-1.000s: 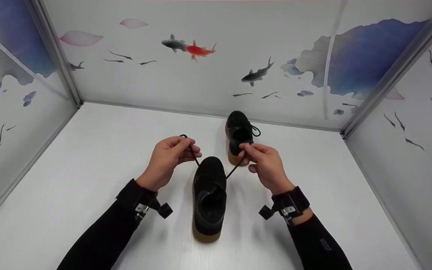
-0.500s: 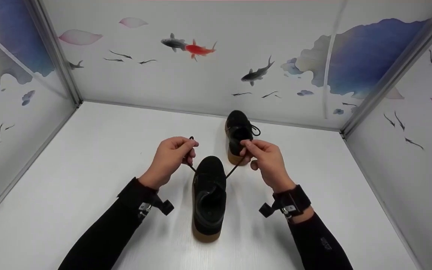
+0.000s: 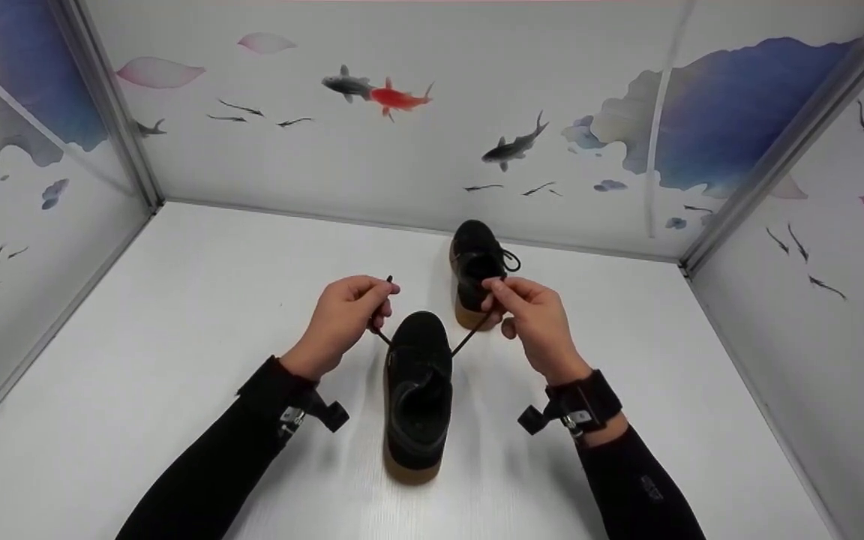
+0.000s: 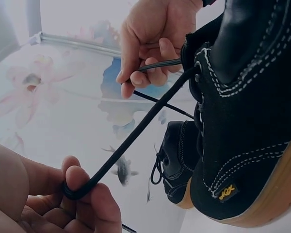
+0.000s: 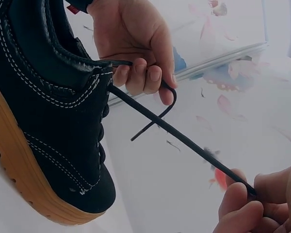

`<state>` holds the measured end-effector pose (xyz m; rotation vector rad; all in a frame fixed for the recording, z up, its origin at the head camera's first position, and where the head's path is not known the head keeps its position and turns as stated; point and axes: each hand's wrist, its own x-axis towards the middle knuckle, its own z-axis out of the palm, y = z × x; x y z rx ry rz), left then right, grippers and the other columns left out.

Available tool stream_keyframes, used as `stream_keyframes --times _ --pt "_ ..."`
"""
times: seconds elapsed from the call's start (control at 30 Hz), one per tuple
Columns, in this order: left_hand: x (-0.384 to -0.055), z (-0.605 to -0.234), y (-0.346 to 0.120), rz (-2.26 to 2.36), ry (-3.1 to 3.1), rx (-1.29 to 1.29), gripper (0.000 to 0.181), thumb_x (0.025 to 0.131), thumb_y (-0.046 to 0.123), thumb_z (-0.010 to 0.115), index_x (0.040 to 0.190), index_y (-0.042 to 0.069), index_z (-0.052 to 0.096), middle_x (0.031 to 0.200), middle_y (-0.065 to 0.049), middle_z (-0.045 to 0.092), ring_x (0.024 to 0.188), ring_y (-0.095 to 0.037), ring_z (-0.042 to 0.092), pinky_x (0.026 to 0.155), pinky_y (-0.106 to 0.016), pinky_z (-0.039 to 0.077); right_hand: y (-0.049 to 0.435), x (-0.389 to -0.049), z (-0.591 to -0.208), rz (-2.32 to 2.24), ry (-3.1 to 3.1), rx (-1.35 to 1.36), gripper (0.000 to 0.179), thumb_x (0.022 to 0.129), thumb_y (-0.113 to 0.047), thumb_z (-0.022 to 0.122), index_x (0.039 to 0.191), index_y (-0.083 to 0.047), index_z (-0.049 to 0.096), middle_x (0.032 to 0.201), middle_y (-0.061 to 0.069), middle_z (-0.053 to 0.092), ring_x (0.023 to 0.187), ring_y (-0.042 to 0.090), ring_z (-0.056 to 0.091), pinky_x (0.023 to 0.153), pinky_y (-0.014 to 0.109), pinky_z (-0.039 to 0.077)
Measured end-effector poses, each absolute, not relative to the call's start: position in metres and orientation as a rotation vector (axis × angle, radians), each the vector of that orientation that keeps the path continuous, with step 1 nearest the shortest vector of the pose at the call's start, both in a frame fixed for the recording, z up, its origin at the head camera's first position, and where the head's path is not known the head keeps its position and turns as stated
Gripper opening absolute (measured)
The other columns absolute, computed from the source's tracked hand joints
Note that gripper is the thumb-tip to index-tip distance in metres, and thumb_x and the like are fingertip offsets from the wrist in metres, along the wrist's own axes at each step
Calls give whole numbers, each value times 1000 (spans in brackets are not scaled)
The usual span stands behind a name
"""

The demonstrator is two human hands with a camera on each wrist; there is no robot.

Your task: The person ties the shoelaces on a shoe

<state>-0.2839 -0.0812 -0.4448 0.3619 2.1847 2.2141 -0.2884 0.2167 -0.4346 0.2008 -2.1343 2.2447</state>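
Near shoe [image 3: 418,371]: your left hand [image 3: 338,319] pinches one lace [image 4: 128,140], your right hand [image 3: 537,322] the other lace [image 5: 182,138]; no knot yet. Far shoe [image 3: 473,244]: appears tied.

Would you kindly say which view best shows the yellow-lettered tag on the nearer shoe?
The left wrist view: the tag appears large and unobstructed on the nearer shoe. In the head view it cannot be made out; the right wrist view shows the opposite side, without it.
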Motion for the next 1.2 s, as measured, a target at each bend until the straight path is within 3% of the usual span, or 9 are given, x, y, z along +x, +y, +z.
stream_keyframes --times 0.67,1.2 --pt "-291 -465 -73 2064 2317 352 20 113 12 64 113 0 80 79 0 65 68 -13 58 60 -22 46 218 -289 -435 2259 -2113 194 19 111 -12 71 117 5 78 88 10 73 73 15 61 52 20 39" --pt "-289 -454 -74 2132 2291 416 21 114 13 64 116 1 80 80 -1 64 70 -15 57 64 -25 48 218 -290 -431 2226 -2126 245 22 112 -14 70 121 5 77 91 11 73 76 17 62 54 21 41"
